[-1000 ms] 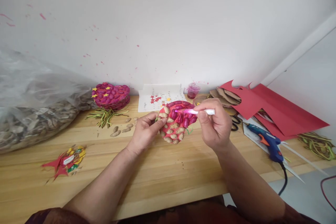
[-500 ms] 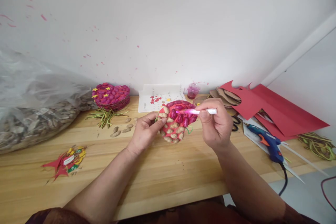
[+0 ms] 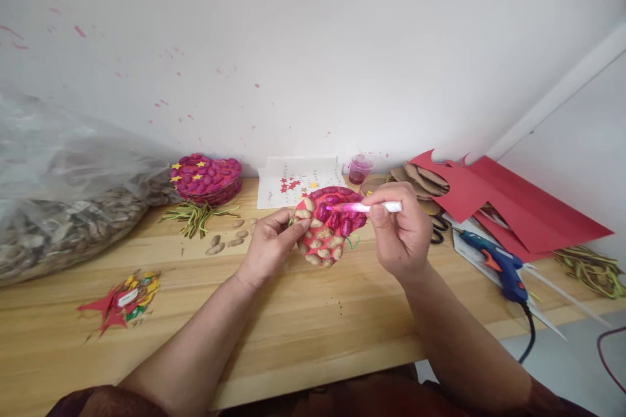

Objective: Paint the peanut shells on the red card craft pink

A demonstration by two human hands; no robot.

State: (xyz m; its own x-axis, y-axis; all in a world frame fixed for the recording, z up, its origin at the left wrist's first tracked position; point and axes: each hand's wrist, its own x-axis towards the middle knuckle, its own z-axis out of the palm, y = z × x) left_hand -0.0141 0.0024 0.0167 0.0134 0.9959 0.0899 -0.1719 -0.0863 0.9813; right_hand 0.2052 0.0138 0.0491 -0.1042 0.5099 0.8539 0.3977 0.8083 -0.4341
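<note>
The table (image 3: pixel 293 345) is pale wood (a few dark specks (image 3: pixel 341 307) dot its middle), and on its left side rest a bulging clear bag (image 3: pixel 73 208), a pink stack (image 3: pixel 208 177), a bundle of cords (image 3: pixel 198 218) just in front of that, some loose peanuts (image 3: pixel 216 247), and, nearer the front edge, scraps (image 3: pixel 115 307). Toward the wall lies a paper (image 3: pixel 267 194), with a cup (image 3: pixel 360 171) standing just right of it and cardboard (image 3: pixel 415 180) beyond. Farther right come partly hidden scissors (image 3: pixel 439 230), overlapping red sheets (image 3: pixel 542 205), a white sheet (image 3: pixel 467 249) partly under a glue gun (image 3: pixel 511 277), and a tangle (image 3: pixel 591 273) of greenish strands near the end.
</note>
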